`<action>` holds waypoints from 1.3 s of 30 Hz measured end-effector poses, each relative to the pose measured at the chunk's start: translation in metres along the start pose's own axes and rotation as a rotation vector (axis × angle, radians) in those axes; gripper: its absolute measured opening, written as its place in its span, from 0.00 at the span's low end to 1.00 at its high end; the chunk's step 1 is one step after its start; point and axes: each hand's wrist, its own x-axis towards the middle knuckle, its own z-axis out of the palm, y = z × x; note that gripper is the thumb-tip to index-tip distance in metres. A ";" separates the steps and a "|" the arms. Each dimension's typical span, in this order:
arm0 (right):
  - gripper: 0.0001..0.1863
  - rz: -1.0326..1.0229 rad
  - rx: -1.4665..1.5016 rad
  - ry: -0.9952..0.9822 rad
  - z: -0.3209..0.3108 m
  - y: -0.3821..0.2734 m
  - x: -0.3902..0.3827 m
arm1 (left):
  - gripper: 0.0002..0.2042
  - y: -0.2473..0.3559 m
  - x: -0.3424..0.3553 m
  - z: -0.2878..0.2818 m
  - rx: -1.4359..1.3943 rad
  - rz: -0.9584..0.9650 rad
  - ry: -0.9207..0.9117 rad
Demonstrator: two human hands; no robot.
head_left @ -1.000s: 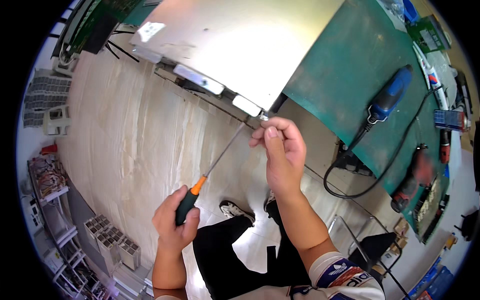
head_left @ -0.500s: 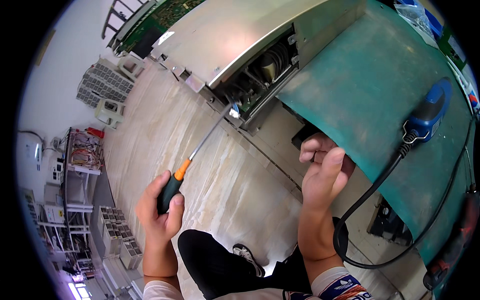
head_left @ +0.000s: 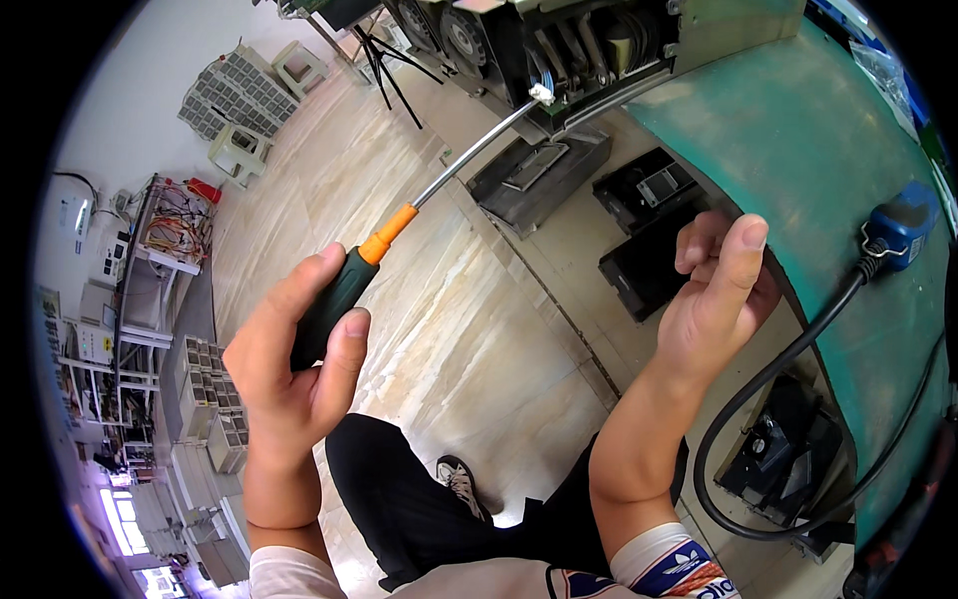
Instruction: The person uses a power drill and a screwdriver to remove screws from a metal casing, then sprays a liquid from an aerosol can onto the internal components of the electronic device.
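My left hand (head_left: pixel 295 353) grips a screwdriver (head_left: pixel 379 238) with a green-and-orange handle and a long steel shaft. Its tip reaches a small white connector (head_left: pixel 542 94) on blue wires, at the open front of a metal unit (head_left: pixel 730 30) full of cables and fans. Whether the tip touches it, I cannot tell. My right hand (head_left: pixel 720 285) hangs at the green mat's (head_left: pixel 753 120) front edge, fingers loosely curled, thumb raised, nothing visible in it.
A blue power tool (head_left: pixel 903 225) with a thick black cable lies on the mat. Dark metal units (head_left: pixel 539 175) sit below the bench. A black tripod (head_left: pixel 389 70) stands behind. Shelves with wiring (head_left: pixel 175 235) and plastic stools (head_left: pixel 238 150) line the left. My legs are below.
The view has swung upward, revealing the unit's open front. My right hand has left that front and moved right to the mat's edge. My left hand has risen with the screwdriver.
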 end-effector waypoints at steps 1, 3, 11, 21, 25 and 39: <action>0.25 -0.005 0.007 0.028 0.003 0.000 -0.001 | 0.19 0.001 0.000 0.001 0.047 0.031 0.019; 0.25 -0.015 0.020 0.086 0.008 -0.001 -0.003 | 0.18 0.002 -0.001 0.004 0.051 0.044 0.048; 0.23 -0.039 -0.018 0.129 0.011 0.002 -0.005 | 0.19 -0.002 -0.004 0.013 0.060 0.051 0.106; 0.21 -0.076 0.041 0.032 0.008 0.003 -0.003 | 0.18 0.001 -0.010 0.009 0.036 -0.086 0.246; 0.22 -0.077 0.017 0.050 0.005 0.004 -0.003 | 0.17 -0.003 -0.012 0.008 0.031 -0.115 0.285; 0.12 -0.037 0.159 0.123 0.011 0.007 -0.006 | 0.18 -0.031 0.017 -0.010 0.055 0.101 0.178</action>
